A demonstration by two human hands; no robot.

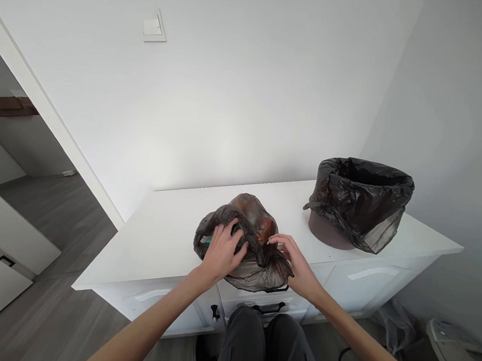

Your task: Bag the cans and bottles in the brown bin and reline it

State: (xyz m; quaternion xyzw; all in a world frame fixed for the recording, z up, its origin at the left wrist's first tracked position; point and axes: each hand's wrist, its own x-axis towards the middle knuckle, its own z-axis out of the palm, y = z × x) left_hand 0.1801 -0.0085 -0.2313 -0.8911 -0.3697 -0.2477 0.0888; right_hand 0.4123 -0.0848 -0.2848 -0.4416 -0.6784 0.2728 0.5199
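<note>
A thin dark trash bag with rubbish inside lies near the front edge of the white cabinet top. Orange-brown wrappers show through its plastic. My left hand is at the bag's bunched upper rim, its fingers curled over the gathered plastic. On the bag's right side, my right hand has its fingers bent around a loose fold of the bag. My right thumb is partly hidden.
A brown bin lined with a black bag stands on the right of the white cabinet. Black handles stick out from the cabinet front. A light switch is on the wall, and a doorway opens at left.
</note>
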